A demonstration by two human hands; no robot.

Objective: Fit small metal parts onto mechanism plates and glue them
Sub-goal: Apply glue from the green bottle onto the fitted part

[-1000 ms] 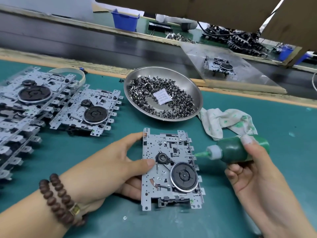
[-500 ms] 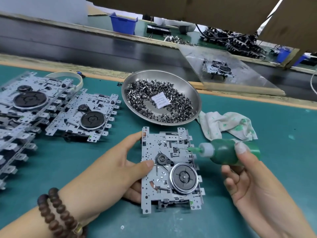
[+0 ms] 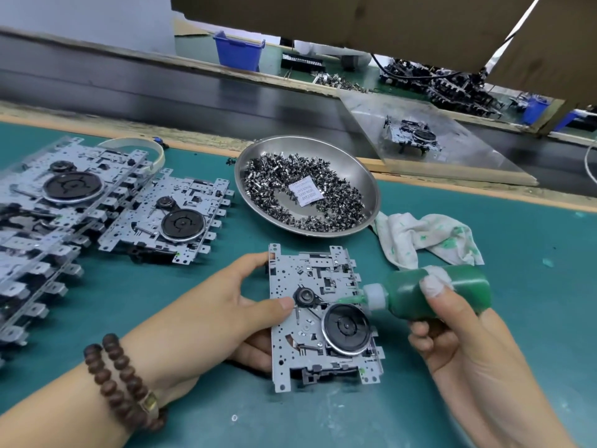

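Left hand (image 3: 206,315) grips mechanism plate (image 3: 323,315) by left edge: thumb on top beside small black pulley (image 3: 304,295), fingers curled beneath. Plate flat, low over green tabletop (image 3: 533,318). Right hand (image 3: 458,334) wrapped round green glue bottle (image 3: 433,294), bottle lying sideways, nozzle tip (image 3: 347,300) on plate between pulley and large black flywheel (image 3: 346,328). Steel dish (image 3: 368,195) of small metal parts (image 3: 268,185) behind plate; stained rag (image 3: 426,240) beside dish. More plates stacked (image 3: 48,202) far left.

Green-matted bench (image 3: 533,318) | laid on it — steel dish (image 3: 368,179) of small metal parts (image 3: 268,189), stained rag (image 3: 429,237), stacked mechanism plates (image 3: 168,218) at left
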